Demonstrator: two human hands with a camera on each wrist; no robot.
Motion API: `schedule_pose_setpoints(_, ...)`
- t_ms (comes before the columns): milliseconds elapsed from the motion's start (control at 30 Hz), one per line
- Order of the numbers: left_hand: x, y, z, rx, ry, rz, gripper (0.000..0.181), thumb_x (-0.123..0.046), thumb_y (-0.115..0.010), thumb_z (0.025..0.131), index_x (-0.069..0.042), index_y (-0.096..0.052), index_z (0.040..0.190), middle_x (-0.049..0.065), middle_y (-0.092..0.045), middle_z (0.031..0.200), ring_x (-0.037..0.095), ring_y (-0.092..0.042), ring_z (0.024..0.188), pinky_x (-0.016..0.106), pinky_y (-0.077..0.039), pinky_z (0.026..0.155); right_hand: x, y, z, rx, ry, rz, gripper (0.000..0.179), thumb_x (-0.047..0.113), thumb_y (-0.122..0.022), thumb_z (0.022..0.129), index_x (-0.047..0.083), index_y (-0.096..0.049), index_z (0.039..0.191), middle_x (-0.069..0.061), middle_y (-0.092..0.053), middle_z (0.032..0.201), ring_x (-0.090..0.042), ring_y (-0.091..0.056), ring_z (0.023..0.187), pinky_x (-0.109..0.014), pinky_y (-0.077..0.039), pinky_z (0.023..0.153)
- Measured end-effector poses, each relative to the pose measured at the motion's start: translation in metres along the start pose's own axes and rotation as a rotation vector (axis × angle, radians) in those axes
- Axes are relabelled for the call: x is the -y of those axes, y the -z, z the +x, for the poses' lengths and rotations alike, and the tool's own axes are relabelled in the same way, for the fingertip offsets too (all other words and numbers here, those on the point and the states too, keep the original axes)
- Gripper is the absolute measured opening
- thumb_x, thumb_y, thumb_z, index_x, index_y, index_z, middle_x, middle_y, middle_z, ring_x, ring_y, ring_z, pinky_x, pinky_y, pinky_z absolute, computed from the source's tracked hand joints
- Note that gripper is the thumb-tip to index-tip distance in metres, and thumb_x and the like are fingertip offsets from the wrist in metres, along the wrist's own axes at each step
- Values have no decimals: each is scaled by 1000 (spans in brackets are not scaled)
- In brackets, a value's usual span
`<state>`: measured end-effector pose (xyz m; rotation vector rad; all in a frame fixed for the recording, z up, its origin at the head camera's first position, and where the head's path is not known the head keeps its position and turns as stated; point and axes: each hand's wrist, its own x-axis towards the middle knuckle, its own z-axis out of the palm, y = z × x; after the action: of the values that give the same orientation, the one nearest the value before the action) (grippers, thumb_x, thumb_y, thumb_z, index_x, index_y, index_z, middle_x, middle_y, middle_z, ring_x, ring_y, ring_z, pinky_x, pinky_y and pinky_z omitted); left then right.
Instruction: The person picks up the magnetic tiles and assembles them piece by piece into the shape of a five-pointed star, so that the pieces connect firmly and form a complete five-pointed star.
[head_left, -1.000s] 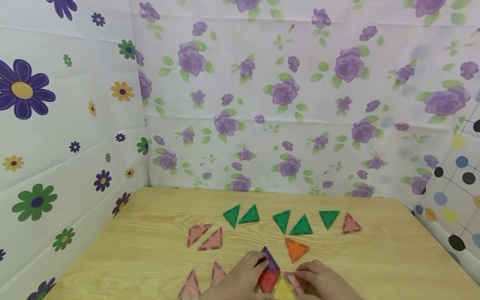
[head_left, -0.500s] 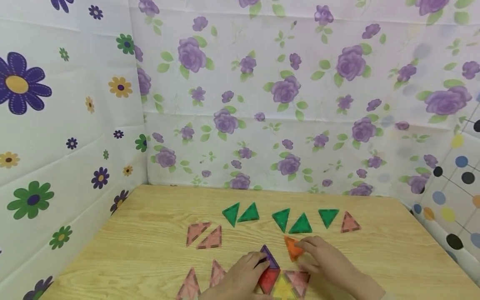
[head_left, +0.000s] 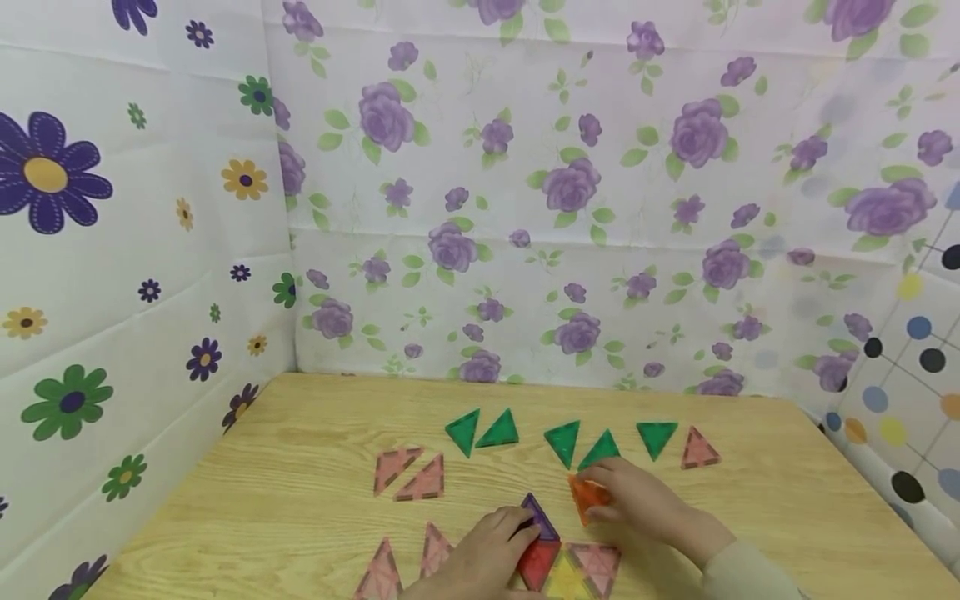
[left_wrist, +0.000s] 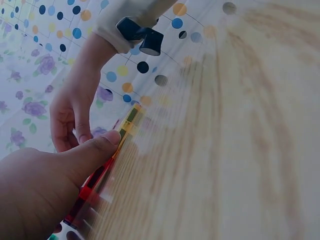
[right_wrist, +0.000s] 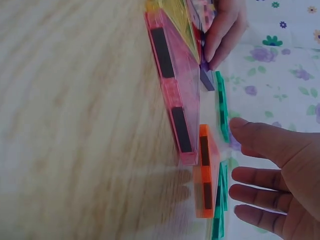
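1. At far left, a flowered cloth, upright beside the wooden table; behind the table, a far cloth with purple roses and green leaves.
2. On the left part of the table, two pink corner triangles, flat and just beside each other, long edges face to face; nearer, two tall pink triangles, points aimed at the far side.
3. Next, left hand: touches the tiles, fingers bent over the purple triangle, thumb along the edges of the red tile and yellow triangle. Cannot tell pinching from pressing.
4. Farther back, a pair of green triangles, close together.
5. Beside left hand, a joined row: purple on the far edge of red, red touching yellow, yellow touching the near pink triangle.
6. Right of middle, farther than the row and apart from it, the orange triangle, flat on the table, partly hidden in the head view.
7. Right hand: hovers just over orange, thumb and fingers spread, with a gap below the fingertips in the right wrist view; a pale sleeve at the wrist.
8. Farther right, three more green triangles, one partly covered by right hand; then the far pink triangle.
9. At far right, a dotted cloth.
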<state>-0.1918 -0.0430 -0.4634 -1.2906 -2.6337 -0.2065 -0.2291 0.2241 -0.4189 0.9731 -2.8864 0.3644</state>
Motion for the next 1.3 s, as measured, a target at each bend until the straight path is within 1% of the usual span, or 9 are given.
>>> schedule_pose_setpoints(133,1,-1,0,13,-1,-1,73,-65,-51,89,-8,-55,134,8,-53,137,21,-51,124,32,-47,100,-3,-1,6,73,-19,50,53,39,-72,82,9,-63,125,-8,-63,119,-28,-62,106,-40,-54,85)
schedule_pose_setpoints(200,2,0,0,25,4,3,73,-66,-50,89,-8,-55,135,8,-52,137,21,-50,125,32,-47,100,-4,-2,8,105,-28,82,52,39,-72,83,10,-63,126,-10,-62,122,-29,-61,107,-42,-54,85)
schedule_pose_setpoints(267,2,0,0,35,9,-4,73,-66,-50,89,-9,-54,135,7,-51,138,21,-49,126,32,-47,100,-4,-3,10,126,-28,100,50,38,-72,84,11,-63,126,-10,-61,124,-30,-60,109,-43,-53,86)
schedule_pose_setpoints(400,2,0,1,35,5,-15,73,-65,-50,89,-9,-54,135,7,-51,138,21,-49,126,33,-48,99,-4,-5,11,142,-24,94,45,34,-73,84,13,-64,124,-9,-61,127,-32,-58,114,-46,-52,90)
schedule_pose_setpoints(533,2,0,1,30,2,-26,72,-64,-50,90,-8,-53,136,7,-51,138,21,-49,126,33,-48,99,-4,-6,12,137,-17,78,42,32,-73,84,14,-65,121,-7,-61,128,-32,-58,116,-47,-51,92)
schedule_pose_setpoints(667,2,1,0,10,-4,-18,71,-63,-51,89,-8,-54,135,7,-51,137,21,-49,125,33,-48,99,-4,-7,12,127,-16,61,41,34,-73,84,15,-66,120,-6,-63,127,-31,-58,115,-46,-51,91)
schedule_pose_setpoints(800,2,1,-1,-4,-6,-8,71,-63,-52,89,-8,-55,134,7,-52,137,21,-50,124,32,-48,98,-3,-8,12,109,-26,42,41,37,-73,84,15,-68,118,-7,-63,124,-31,-59,113,-46,-52,91)
schedule_pose_setpoints(1033,2,0,-1,3,-2,-29,71,-63,-50,90,-9,-55,134,7,-52,137,21,-50,125,34,-49,98,1,-11,13,72,-31,3,35,38,-74,82,14,-71,108,-11,-63,119,-31,-61,107,-44,-54,86)
schedule_pose_setpoints(1300,2,-2,-2,-17,-13,-15,71,-64,-51,89,-9,-56,133,7,-52,136,21,-51,124,33,-49,98,5,-11,11,55,-62,21,31,37,-75,81,13,-71,99,-12,-63,116,-29,-62,101,-40,-55,79)
